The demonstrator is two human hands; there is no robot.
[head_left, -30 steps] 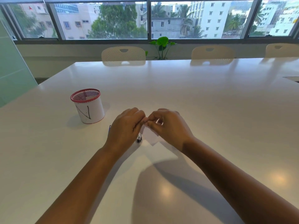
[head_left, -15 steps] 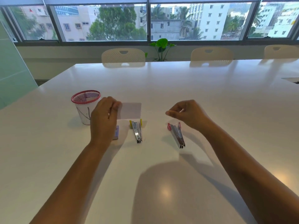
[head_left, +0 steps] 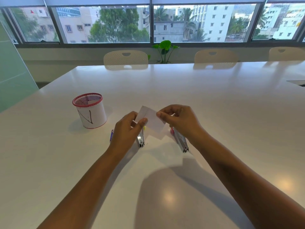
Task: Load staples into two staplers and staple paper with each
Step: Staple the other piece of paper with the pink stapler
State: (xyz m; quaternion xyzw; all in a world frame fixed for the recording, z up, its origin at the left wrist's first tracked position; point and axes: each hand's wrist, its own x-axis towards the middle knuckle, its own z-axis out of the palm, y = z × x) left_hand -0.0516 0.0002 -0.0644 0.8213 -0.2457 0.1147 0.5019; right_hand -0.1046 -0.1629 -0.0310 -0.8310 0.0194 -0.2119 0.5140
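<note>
A small white slip of paper [head_left: 151,119] is held in the air above the table between both hands. My left hand [head_left: 126,131] pinches its left edge and my right hand [head_left: 180,120] pinches its right edge. Two small metal staplers lie on the white table under the hands. The yellow-ended stapler [head_left: 141,139] is partly hidden by my left hand. The pink-ended stapler [head_left: 180,141] lies to the right, partly under my right wrist. A small purple staple box [head_left: 112,136] peeks out left of my left hand.
A red mesh pen cup [head_left: 90,110] wrapped in white paper stands at the left of the white table [head_left: 214,104]. Chairs [head_left: 126,59] line the far edge, with a potted plant [head_left: 165,50] and windows behind.
My left hand brought the paper from near the cup toward the middle. My right hand moved in and took hold of the paper's right edge, so both hands hold it over the staplers.
</note>
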